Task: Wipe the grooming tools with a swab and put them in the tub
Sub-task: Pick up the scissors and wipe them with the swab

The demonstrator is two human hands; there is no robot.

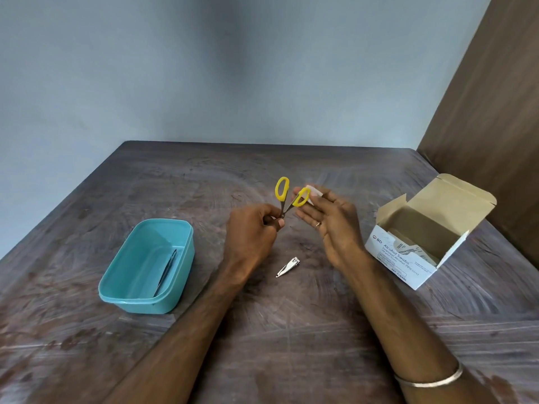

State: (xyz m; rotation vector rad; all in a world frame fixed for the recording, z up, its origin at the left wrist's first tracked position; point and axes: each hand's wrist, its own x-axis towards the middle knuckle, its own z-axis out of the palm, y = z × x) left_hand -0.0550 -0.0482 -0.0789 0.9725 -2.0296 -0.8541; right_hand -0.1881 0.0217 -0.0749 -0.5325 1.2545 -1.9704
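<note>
My left hand [253,228] grips small scissors [282,188] by the blades, so the two yellow handles stick up, spread apart. My right hand [326,220] is beside them with a white swab [316,192] pinched at its fingertips, touching the right handle loop. A silver nail clipper [288,267] lies on the table just below my hands. The teal tub [128,298] stands to the left and holds dark tweezers [166,272].
An open white box of alcohol swabs [414,258] sits at the right, its flap raised. The dark wooden table [262,330] meets a blue-grey wall at the back and a brown panel at the far right.
</note>
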